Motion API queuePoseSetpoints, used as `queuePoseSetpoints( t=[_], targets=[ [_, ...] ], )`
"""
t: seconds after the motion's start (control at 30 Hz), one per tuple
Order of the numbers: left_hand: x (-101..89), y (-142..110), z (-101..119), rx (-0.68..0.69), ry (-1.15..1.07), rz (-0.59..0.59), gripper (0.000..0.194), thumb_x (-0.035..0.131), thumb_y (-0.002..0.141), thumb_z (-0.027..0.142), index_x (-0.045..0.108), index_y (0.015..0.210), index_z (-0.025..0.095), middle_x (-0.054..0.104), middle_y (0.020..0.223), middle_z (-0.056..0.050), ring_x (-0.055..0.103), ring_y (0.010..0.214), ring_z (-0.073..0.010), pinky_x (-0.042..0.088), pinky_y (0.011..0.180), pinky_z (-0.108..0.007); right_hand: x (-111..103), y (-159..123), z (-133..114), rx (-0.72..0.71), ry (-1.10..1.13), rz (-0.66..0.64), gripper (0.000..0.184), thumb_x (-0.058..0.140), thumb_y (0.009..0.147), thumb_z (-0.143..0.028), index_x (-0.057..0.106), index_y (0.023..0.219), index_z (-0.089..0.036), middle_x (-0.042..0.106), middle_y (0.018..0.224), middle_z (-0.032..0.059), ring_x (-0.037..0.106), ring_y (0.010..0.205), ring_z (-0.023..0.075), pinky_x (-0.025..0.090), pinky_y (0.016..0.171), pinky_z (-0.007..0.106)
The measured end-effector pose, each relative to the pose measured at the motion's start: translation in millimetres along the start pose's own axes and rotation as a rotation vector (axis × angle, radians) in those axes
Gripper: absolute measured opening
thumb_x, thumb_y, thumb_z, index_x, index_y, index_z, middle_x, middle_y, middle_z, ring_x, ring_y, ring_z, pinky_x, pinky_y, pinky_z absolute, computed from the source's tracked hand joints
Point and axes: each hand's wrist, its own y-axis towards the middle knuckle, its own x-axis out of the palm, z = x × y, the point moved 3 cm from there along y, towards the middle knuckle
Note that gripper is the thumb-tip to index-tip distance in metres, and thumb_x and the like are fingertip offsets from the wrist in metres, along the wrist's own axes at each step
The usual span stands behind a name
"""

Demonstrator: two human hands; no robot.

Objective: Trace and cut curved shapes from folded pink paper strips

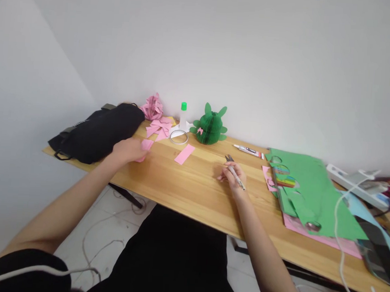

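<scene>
Well, the desk (184, 194) bears everything, with green sheets (320, 187) on the right and a black bag (94, 133) on the left. The hands are apart: the left (127, 152) touches pink slips (147, 145) beside the bag, though whether it grips them I cannot tell; the right (236, 171) is closed on a pen (237, 178), dark points showing past its fingers. Between them, farther back, sits a green figure (210, 127). Smaller still, a pink strip (184, 154) lies flat between the hands.

Wooden table (191, 190) with colored paper (313, 187)
</scene>
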Motion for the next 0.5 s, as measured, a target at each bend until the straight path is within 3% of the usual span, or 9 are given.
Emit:
queuePoseSetpoints(
  t=[0.2, 0.5],
  targets=[
    [10.0, 7, 15, -0.055, 0.025, 0.016, 0.035, 0.062, 0.066, 0.028, 0.066, 0.094, 0.008, 0.067, 0.102, -0.026, 0.066, 0.091, -0.0401, 0.046, 0.066, -0.038, 1, -2, -7, -0.004, -0.026, -0.008, 0.033, 0.074, 0.063, -0.04, 0.055, 0.085, -0.023, 0.059, 0.053, -0.0061, 0.061, 0.043, 0.0142, 0.046, 0.04, 0.023],
    [7.7, 13, 16, -0.088, 0.032, 0.026, 0.036, 0.059, 0.073, 0.029, 0.065, 0.1, 0.006, 0.067, 0.105, -0.026, 0.066, 0.092, -0.0401, 0.049, 0.069, -0.041, -2, 0, 2, -0.036, -0.053, 0.007, 0.033, 0.072, 0.066, -0.042, 0.054, 0.087, -0.023, 0.058, 0.052, -0.0064, 0.059, 0.041, 0.0133, 0.046, 0.04, 0.023]
  ],
)
